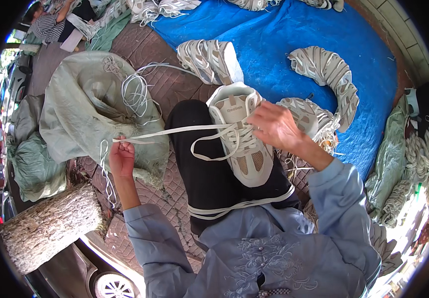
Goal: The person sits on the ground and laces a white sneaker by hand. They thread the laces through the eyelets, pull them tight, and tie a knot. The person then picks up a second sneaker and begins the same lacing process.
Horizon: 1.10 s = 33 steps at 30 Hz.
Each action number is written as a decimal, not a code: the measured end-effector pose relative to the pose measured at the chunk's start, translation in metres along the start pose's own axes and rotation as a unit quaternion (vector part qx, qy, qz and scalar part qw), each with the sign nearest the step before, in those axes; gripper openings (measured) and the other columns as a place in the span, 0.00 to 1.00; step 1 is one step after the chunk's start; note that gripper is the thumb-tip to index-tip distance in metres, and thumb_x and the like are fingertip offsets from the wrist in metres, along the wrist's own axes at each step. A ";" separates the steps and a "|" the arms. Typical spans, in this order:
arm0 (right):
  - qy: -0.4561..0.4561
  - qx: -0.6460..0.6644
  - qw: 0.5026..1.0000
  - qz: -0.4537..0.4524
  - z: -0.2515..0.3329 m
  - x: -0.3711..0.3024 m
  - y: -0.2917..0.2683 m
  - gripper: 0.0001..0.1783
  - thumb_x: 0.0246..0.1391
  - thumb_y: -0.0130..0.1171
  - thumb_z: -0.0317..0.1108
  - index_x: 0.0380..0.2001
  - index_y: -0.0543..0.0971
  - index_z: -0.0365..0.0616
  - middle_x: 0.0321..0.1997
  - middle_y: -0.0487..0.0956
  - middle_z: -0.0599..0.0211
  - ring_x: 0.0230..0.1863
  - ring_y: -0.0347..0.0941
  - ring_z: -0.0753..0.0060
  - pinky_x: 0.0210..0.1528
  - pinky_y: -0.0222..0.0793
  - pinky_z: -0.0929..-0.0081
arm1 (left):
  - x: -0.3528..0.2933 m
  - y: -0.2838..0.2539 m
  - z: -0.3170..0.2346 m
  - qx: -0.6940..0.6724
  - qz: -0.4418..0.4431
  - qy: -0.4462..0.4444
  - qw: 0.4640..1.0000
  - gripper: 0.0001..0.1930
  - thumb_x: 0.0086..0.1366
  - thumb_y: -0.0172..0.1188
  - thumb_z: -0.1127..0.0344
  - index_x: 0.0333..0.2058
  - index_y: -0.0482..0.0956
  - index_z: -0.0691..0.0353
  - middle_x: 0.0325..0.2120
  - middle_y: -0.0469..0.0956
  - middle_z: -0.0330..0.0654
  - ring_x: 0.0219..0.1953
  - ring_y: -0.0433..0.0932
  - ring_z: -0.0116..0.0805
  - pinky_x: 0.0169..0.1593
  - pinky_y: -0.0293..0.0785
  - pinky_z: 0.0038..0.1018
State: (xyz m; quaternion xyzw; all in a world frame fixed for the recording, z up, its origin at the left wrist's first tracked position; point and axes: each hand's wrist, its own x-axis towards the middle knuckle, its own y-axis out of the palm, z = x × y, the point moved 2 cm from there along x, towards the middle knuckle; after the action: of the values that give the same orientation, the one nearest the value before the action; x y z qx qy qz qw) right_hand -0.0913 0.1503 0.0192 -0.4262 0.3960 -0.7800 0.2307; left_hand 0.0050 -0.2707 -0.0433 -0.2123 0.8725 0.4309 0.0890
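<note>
A beige and white sneaker [250,158] rests on my black-trousered thighs, its toe toward me. My left hand [122,158] is out to the left, fingers pinched on a flat cream shoelace [174,131]. That lace runs taut across to the sneaker's upper eyelets, and a slack loop hangs beside the shoe. My right hand [276,126] is closed at the right edge of the sneaker's lacing, near the tongue [235,110]. Whether its fingertips also pinch lace is hidden. Several cream laces [209,212] are wrapped around my thighs.
Rows of nested sneakers [324,67] lie on a blue tarp [269,42]. A pale woven sack [70,94] with loose white laces [136,94] on it is at left, near a stone block [50,226]. Another person [50,25] sits far left.
</note>
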 end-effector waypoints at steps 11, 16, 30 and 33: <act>0.412 0.525 0.686 0.291 -0.035 0.025 0.021 0.01 0.26 0.55 0.24 0.11 0.75 0.38 0.06 0.62 0.74 0.07 0.51 0.88 0.10 0.38 0.85 | -0.025 0.061 0.001 0.602 -0.186 0.192 0.752 0.10 0.55 0.56 0.68 0.36 0.72 0.62 0.32 0.74 0.41 0.31 0.73 0.33 0.35 0.71 0.27; 0.445 0.520 0.668 0.291 -0.044 0.022 0.028 0.02 0.27 0.56 0.24 0.10 0.74 0.37 0.07 0.62 0.74 0.08 0.51 0.88 0.10 0.38 0.84 | -0.055 0.200 0.100 0.728 0.189 0.413 0.513 0.14 0.46 0.60 0.71 0.34 0.71 0.58 0.28 0.71 0.42 0.34 0.70 0.41 0.37 0.68 0.32; 0.288 0.246 0.925 0.008 -0.001 -0.007 -0.001 0.09 0.33 0.60 0.32 0.22 0.75 0.42 0.16 0.73 0.63 0.15 0.68 0.71 0.20 0.64 0.75 | -0.042 0.216 0.175 0.661 0.218 0.287 0.658 0.04 0.43 0.58 0.75 0.21 0.72 0.61 0.20 0.71 0.40 0.26 0.71 0.41 0.29 0.68 0.33; 0.170 0.084 0.980 -0.056 0.009 -0.007 0.021 0.10 0.32 0.61 0.33 0.23 0.75 0.42 0.17 0.73 0.61 0.16 0.69 0.65 0.20 0.65 0.71 | -0.043 0.220 0.173 0.679 0.249 0.275 0.633 0.03 0.44 0.57 0.74 0.21 0.72 0.61 0.20 0.71 0.41 0.26 0.71 0.41 0.29 0.68 0.33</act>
State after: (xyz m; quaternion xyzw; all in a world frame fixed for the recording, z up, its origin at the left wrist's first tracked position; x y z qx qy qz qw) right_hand -0.0798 0.1388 0.0017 -0.2881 0.3381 -0.8831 0.1515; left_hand -0.0599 -0.0029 0.0219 0.0251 0.9227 -0.3558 -0.1464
